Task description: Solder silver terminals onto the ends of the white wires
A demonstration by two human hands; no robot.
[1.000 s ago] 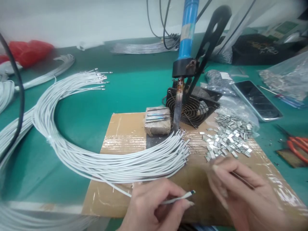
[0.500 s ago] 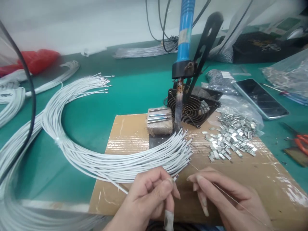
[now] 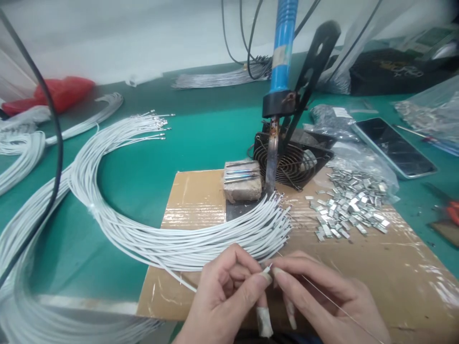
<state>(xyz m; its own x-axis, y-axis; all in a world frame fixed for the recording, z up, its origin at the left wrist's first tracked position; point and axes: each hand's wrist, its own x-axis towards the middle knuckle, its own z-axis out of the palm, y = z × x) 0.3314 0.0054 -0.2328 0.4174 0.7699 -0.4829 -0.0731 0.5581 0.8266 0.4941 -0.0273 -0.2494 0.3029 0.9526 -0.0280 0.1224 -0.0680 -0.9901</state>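
Observation:
A bundle of white cables (image 3: 186, 239) curves across the cardboard (image 3: 193, 191), its ends fanned out below the soldering iron (image 3: 283, 52). My left hand (image 3: 233, 291) pinches one white cable, whose tip shows between thumb and forefinger, near the cardboard's front edge. One finger of it wears a pale wrap. My right hand (image 3: 319, 291) has thumb and forefinger closed at that tip; a thin wire (image 3: 333, 301) runs across this hand. Whatever sits between its fingertips is too small to make out. Small metal pieces (image 3: 347, 205) lie piled beyond my right hand.
Behind the cables are a block with metal rods (image 3: 243, 180) and a black fan (image 3: 294, 162). A phone (image 3: 396, 145), plastic bags and orange-handled scissors (image 3: 452, 211) are on the right. More cables (image 3: 21, 153) and a red bag (image 3: 60, 93) lie left.
My right hand has moved left and its fingertips now meet the cable tip at my left hand. My left thumb and forefinger have shifted slightly right. The whole view has shifted a little.

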